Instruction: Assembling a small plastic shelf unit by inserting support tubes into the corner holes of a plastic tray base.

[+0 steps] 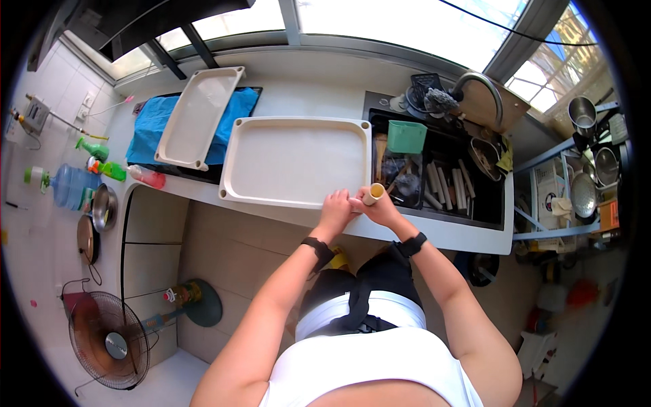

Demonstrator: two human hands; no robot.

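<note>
A pale, hollow plastic tube (373, 195) points its open end upward in my right hand (385, 211), whose fingers wrap round it. Beside it, my left hand (336, 211) is closed at the front right corner of a white shelf panel (291, 159). The fingertips of both hands meet there, and whatever the left fingers grip is hidden. The panel lies flat on the counter, with a raised rim and round holes at its corners. A second white panel (200, 115) rests aslant on a blue cloth (150, 129) to the left.
The dark sink (498, 216) at right holds several pale tubes (449, 186), a green basket (405, 138) and a curved faucet (485, 85). Bottles (146, 176) stand at the counter's left end. A fan (115, 344) is low at left; a blue rack (563, 230) with pans is far right.
</note>
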